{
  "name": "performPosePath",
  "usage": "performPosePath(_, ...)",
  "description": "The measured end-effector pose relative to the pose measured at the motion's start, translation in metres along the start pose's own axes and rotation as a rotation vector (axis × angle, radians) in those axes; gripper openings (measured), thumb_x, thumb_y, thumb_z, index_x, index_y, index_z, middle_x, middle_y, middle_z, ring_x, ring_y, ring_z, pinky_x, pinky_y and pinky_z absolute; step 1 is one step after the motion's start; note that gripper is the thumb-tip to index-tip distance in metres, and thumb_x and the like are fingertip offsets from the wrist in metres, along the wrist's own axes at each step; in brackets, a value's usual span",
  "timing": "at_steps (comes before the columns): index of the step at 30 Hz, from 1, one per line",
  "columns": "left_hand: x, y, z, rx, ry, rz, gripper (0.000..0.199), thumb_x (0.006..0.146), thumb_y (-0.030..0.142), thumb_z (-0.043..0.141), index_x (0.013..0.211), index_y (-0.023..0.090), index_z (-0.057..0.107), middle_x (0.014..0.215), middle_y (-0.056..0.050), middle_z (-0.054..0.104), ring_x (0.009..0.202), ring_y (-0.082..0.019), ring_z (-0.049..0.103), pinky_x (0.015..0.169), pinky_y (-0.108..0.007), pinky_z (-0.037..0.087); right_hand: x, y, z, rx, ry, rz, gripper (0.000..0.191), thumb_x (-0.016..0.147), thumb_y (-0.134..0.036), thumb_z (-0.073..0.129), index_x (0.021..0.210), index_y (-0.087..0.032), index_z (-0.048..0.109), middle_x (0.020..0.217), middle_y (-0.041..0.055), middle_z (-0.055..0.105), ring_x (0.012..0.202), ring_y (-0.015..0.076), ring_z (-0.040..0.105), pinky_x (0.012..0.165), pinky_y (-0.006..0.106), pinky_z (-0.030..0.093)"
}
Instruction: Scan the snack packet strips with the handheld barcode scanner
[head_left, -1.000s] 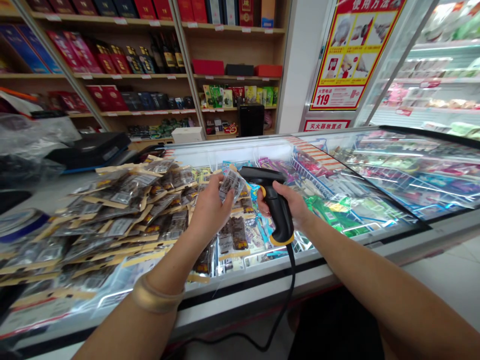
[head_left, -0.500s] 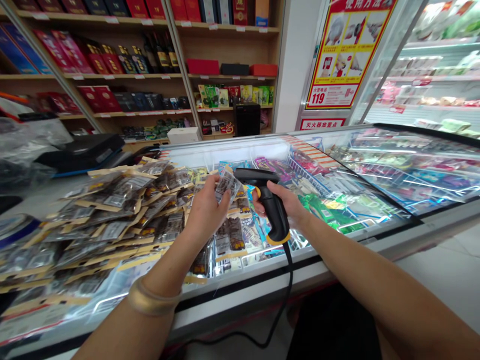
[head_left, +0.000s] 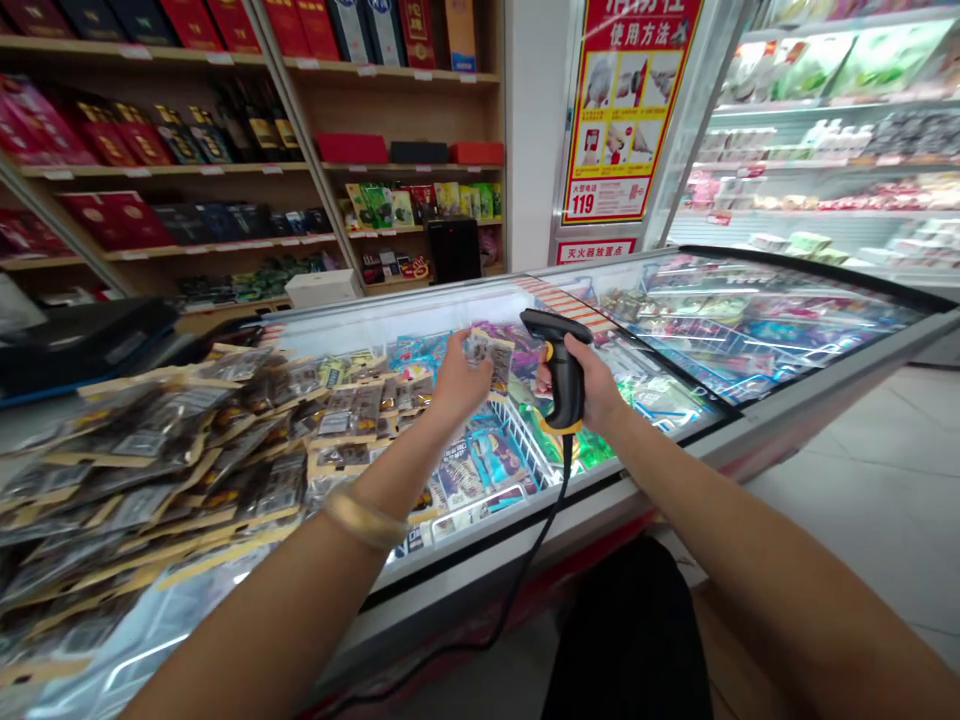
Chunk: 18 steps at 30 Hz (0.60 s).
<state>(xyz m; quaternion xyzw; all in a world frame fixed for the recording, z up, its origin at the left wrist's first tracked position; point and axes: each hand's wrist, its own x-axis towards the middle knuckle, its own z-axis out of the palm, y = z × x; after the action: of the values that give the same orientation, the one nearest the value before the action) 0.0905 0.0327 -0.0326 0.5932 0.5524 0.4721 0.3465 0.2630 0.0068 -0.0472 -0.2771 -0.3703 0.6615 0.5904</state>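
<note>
My left hand (head_left: 461,382) pinches a small clear snack packet (head_left: 501,362) with a printed label, held up over the glass-topped freezer (head_left: 360,318). In my right hand (head_left: 592,382) is a black and yellow barcode scanner (head_left: 566,385), its fingers wrapped round the handle. The scanner's head sits just right of the packet, with a gap between them. A black cable (head_left: 517,590) hangs from the handle and runs down to the lower left. Left of my left hand lies a large heap of similar dark packets (head_left: 165,430) with tan edges.
Inside the freezer are blue and green packages and a white wire basket (head_left: 525,440). A black device (head_left: 90,330) stands behind the heap. Wooden shelves (head_left: 397,75) with boxes and bottles line the back; a red poster (head_left: 626,120) hangs beside a lit refrigerated shelf (head_left: 825,160).
The view has swung to the right. Both hands have shifted right over the freezer relative to the heap, still holding the packet and the scanner; the packet has turned.
</note>
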Motion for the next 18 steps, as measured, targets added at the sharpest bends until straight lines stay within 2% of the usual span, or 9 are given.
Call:
performPosePath(4,0.006,-0.001,0.048,0.094,-0.034,-0.091,0.045,0.081,0.013,0.056,0.126,0.016,0.05,0.097,-0.008,0.068,0.086,-0.019,0.067,0.078,-0.031,0.053,-0.006,-0.006,-0.022,-0.009,0.22,0.02,0.037,0.086,-0.051,0.059,0.068,-0.018,0.063,0.055,0.0036,0.064,0.061,0.0198,0.067,0.07,0.035,0.059)
performPosePath(7,0.005,-0.003,0.065,0.299,-0.075,-0.064,0.04,0.079,0.008,0.055,0.118,0.013,0.055,0.107,-0.015,0.068,0.098,-0.024,0.067,0.083,-0.034,0.053,-0.004,-0.002,-0.028,-0.003,0.307,0.058,0.035,0.088,-0.047,0.056,0.067,-0.02,0.061,0.062,0.0072,0.071,0.076,0.0253,0.073,0.079,0.041,0.059)
performPosePath(11,0.0,-0.004,0.069,0.439,-0.103,-0.051,0.041,0.077,0.008,0.057,0.117,0.007,0.057,0.125,-0.026,0.059,0.121,-0.034,0.057,0.098,-0.044,0.047,0.0,0.002,-0.027,-0.008,0.332,0.107,0.031,0.09,-0.044,0.056,0.069,-0.021,0.06,0.064,0.0078,0.073,0.084,0.0262,0.075,0.083,0.041,0.06)
performPosePath(15,-0.002,-0.001,0.065,0.533,-0.124,0.012,0.051,0.076,0.006,0.055,0.127,0.005,0.054,0.135,-0.026,0.054,0.136,-0.035,0.045,0.111,-0.047,0.036,0.0,0.002,-0.025,-0.024,0.331,0.087,0.033,0.092,-0.042,0.053,0.067,-0.021,0.059,0.066,0.0084,0.073,0.085,0.0258,0.075,0.083,0.042,0.061)
performPosePath(18,-0.004,0.0,0.049,0.59,-0.133,0.124,0.058,0.078,0.009,0.054,0.135,0.007,0.048,0.139,-0.024,0.054,0.138,-0.035,0.042,0.114,-0.05,0.033,-0.002,0.001,-0.025,-0.044,0.329,0.058,0.034,0.093,-0.041,0.052,0.067,-0.021,0.06,0.067,0.0085,0.074,0.084,0.0252,0.075,0.083,0.043,0.061)
